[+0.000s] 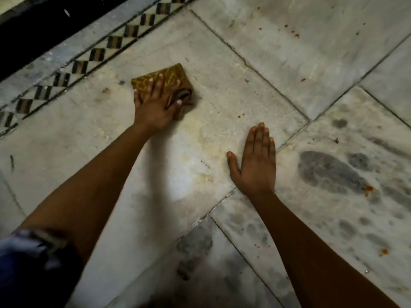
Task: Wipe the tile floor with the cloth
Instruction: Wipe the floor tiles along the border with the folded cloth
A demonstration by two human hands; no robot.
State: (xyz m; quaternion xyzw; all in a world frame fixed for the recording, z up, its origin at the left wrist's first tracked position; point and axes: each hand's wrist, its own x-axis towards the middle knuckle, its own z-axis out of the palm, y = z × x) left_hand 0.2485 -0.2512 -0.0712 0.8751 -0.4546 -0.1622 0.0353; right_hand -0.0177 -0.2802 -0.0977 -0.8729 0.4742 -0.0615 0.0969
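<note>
Marble tile floor (255, 70), stained; orange specks upper right. Folded ochre cloth (164, 78), upper centre, under left hand (155, 101), fingers spread flat. Right hand (255, 163) flat, bracing. Advised: even pressure, overlapping strokes.

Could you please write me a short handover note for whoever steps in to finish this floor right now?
Left hand: fingers spread flat, pressing the folded yellow patterned cloth onto the pale tile near the checkered border.
Right hand: open, palm flat on the same tile, holding nothing.
Done: cannot tell how much has been wiped.
Left: yellowish residue between the hands, orange specks on the far tile, orange bits on the grey-mottled tile to the right.
</note>
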